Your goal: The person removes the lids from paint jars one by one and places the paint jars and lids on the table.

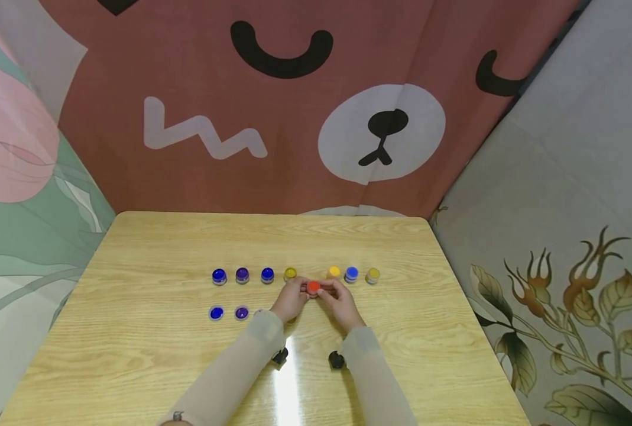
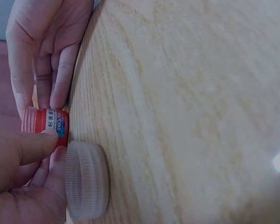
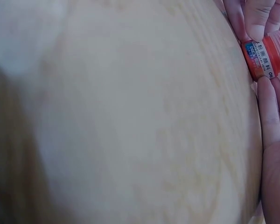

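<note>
A small jar of red paint is between both hands, low over the wooden table, its threaded clear rim bare in the wrist views. My left hand pinches it, the thumb lying across the label of the jar. From the other side my right hand holds the same jar by its fingertips. Beside the left hand, a clear ribbed lid stands close to the jar in the left wrist view. Behind the hands, a yellow jar and an orange-yellow jar are partly covered.
Left in the back row are a blue jar, a purple jar and another blue jar; right, a lighter blue jar and a dull yellow one. Nearer lie a blue-centred lid and a purple-centred lid.
</note>
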`<act>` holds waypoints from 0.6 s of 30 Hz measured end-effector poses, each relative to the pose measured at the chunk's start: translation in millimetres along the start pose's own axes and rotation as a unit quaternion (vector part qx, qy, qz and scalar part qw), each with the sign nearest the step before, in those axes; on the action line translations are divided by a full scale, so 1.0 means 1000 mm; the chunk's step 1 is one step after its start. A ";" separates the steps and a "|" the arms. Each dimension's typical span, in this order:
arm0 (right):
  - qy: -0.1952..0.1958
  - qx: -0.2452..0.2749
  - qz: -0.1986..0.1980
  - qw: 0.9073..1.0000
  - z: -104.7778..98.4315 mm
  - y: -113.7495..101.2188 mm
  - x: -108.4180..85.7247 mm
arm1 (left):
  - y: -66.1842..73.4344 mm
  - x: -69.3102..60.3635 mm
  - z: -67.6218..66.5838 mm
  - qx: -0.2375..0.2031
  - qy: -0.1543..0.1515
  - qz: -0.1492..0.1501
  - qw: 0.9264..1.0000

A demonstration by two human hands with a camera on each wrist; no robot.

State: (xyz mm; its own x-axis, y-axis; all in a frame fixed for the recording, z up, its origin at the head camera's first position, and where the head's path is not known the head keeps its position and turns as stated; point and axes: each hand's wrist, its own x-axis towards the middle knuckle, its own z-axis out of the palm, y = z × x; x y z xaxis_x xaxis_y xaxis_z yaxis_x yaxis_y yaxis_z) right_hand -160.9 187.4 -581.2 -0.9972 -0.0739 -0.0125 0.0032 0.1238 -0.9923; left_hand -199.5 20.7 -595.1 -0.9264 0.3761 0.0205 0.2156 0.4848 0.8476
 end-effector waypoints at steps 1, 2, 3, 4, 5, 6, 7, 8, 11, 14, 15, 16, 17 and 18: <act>-0.002 -0.001 -0.002 1.000 0.000 0.000 0.000 | 0.001 0.000 0.000 -0.001 0.000 0.000 1.000; -0.003 -0.005 -0.004 1.000 0.000 0.000 0.000 | 0.001 0.000 0.000 -0.002 0.000 0.000 1.000; -0.004 -0.007 -0.006 1.000 -0.001 0.000 0.000 | 0.001 -0.001 0.000 -0.002 0.000 0.001 1.000; -0.006 -0.013 -0.009 1.000 -0.001 0.000 0.000 | 0.002 -0.001 0.000 -0.005 -0.001 0.000 1.000; -0.007 -0.018 -0.012 1.000 -0.001 0.001 0.000 | 0.002 -0.001 0.000 -0.006 0.000 0.000 1.000; -0.009 -0.021 -0.013 1.000 -0.001 0.001 -0.001 | 0.002 -0.002 0.001 -0.005 0.000 0.001 1.000; -0.009 -0.025 -0.012 1.000 -0.001 0.002 0.000 | 0.002 -0.002 0.001 -0.005 0.001 0.003 1.000; -0.008 -0.029 -0.009 1.000 -0.001 0.002 -0.001 | 0.002 -0.002 0.001 -0.005 0.001 0.004 1.000; 0.002 -0.022 0.007 1.000 -0.001 0.007 0.002 | 0.003 -0.002 0.000 -0.009 -0.004 -0.006 1.000; 0.010 -0.015 0.018 1.000 0.000 0.006 0.002 | 0.004 -0.002 0.000 -0.021 -0.010 -0.024 0.999; 0.011 -0.011 0.020 1.000 0.000 0.005 0.002 | 0.005 -0.002 -0.001 -0.023 -0.012 -0.028 0.999; 0.009 -0.009 0.019 1.000 0.000 0.005 0.001 | 0.005 -0.002 -0.001 -0.026 -0.013 -0.032 0.999; 0.006 -0.010 0.019 1.000 0.000 0.000 -0.001 | 0.005 -0.002 -0.001 -0.025 -0.012 -0.031 0.999; 0.004 -0.009 0.016 1.000 0.000 -0.001 -0.001 | 0.005 -0.002 -0.001 -0.026 -0.012 -0.031 0.999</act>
State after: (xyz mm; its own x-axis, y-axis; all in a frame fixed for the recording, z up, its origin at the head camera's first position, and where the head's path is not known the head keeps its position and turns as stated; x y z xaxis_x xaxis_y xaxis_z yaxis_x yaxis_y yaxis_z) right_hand -160.2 187.7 -580.7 -0.9971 -0.0620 -0.0431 0.0338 0.1435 -0.9891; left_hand -196.6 21.7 -590.6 -0.9297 0.3654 -0.0455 0.1409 0.4671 0.8729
